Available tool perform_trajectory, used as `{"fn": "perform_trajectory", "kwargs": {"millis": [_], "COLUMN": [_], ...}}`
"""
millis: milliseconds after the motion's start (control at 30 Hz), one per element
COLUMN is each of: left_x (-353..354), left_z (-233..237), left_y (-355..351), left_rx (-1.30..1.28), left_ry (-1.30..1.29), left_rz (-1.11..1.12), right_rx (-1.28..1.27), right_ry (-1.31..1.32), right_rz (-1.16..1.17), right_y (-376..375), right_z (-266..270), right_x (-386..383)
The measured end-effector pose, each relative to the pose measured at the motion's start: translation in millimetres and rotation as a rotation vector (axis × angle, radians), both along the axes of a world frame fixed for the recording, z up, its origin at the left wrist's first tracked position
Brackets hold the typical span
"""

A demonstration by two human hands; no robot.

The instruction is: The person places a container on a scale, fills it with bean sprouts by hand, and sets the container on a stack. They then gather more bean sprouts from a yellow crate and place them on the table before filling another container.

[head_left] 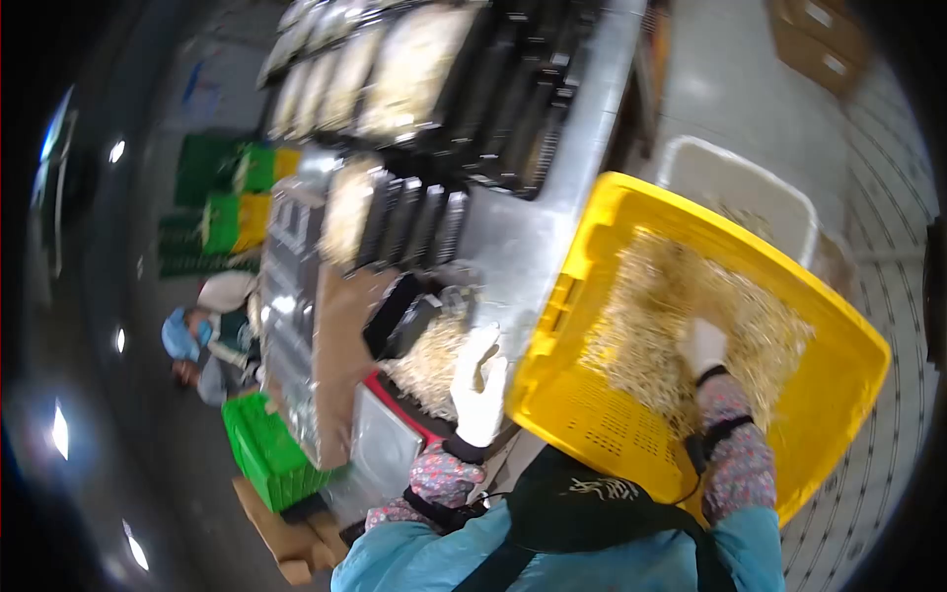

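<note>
My right hand [703, 347], in a white glove, reaches into a large yellow crate [602, 434]. Its fingers are sunk in a heap of pale, thin strands that look like bean sprouts [646, 316], so their grip is hidden. White-gloved too, my left hand [478, 390] has thumb and fingers apart. It rests at the edge of a smaller pile of sprouts [431, 365] and holds nothing that I can see. This pile lies over a red-edged scale [409, 409], and black trays [400, 311] stand just beyond it.
Rows of filled trays [414, 69] and dark trays [503, 89] cover the metal table [513, 237]. A pale tub [740, 173] stands behind the crate. At the left are a green crate [271, 444] and a co-worker [222, 335] in a blue cap. Cardboard boxes [819, 39] sit at the upper right.
</note>
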State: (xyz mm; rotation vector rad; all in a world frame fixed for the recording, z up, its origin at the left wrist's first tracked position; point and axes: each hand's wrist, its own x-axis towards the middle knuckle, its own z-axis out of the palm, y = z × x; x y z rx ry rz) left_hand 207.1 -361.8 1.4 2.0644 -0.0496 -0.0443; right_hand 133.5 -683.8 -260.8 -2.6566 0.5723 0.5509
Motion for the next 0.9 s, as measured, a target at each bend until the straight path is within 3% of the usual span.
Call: {"fn": "perform_trajectory", "kwargs": {"millis": [33,100,167,267,333,367,400,433,500,533,567,600,767,800,900], "left_x": [2.0,4.1,6.9,14.4,18.1,25.2,32.5,45.5,54.4,57.2,59.6,70.2,63.9,58.4,33.1], "left_z": [5.4,11.2,9.8,15.9,-30.2,-30.9,-30.8,-55.0,-62.0,-66.9,-78.8,-130.9,-103.1,-91.5,-61.2], "left_y": [12.2,51.8,88.6,134.0,201.0,197.7,193.6,215.4,220.9,217.0,214.7,242.8,217.9,215.5,212.8], "left_rx": [-0.005,0.313,0.314,0.214,0.197,0.145,0.094,-0.132,-0.145,-0.029,-0.145,-0.195,-0.521,-0.569,-0.735], "left_ry": [-0.061,-0.278,-0.401,-0.326,-0.227,-0.250,-0.274,-0.195,0.023,0.006,-0.069,-0.111,-0.410,-0.447,-0.479], "left_rz": [0.092,0.197,0.419,0.757,0.897,0.889,0.881,0.879,0.852,0.895,0.921,0.965,1.177,1.198,1.174], "right_rx": [-0.019,0.161,0.211,-0.021,-0.071,-0.091,-0.062,-0.030,0.039,0.089,0.138,0.287,1.059,1.160,0.596], "right_ry": [-0.113,-0.268,-0.007,0.013,0.089,0.087,-0.025,-0.140,-0.187,-0.136,-0.081,-0.138,-0.535,-0.440,-0.080], "right_rz": [-0.033,-0.125,-0.156,-0.066,-0.071,-0.071,-0.085,-0.095,-0.106,-0.162,-0.220,-0.232,-0.473,-0.494,-0.080], "right_y": [-11.5,-38.6,-59.9,-37.6,-17.2,-7.2,-11.5,-21.2,-31.2,-31.3,-31.9,-30.4,-36.9,-38.4,-35.3], "right_z": [-20.3,-7.3,-26.6,1.6,17.2,20.1,-9.7,-46.9,-49.2,-33.2,-17.2,13.7,40.0,42.1,105.6], "right_x": [-4.5,-4.6,-0.1,6.4,10.4,8.3,-3.5,-12.4,-15.7,-7.9,-5.5,-2.3,-26.7,-35.1,-49.5]}}
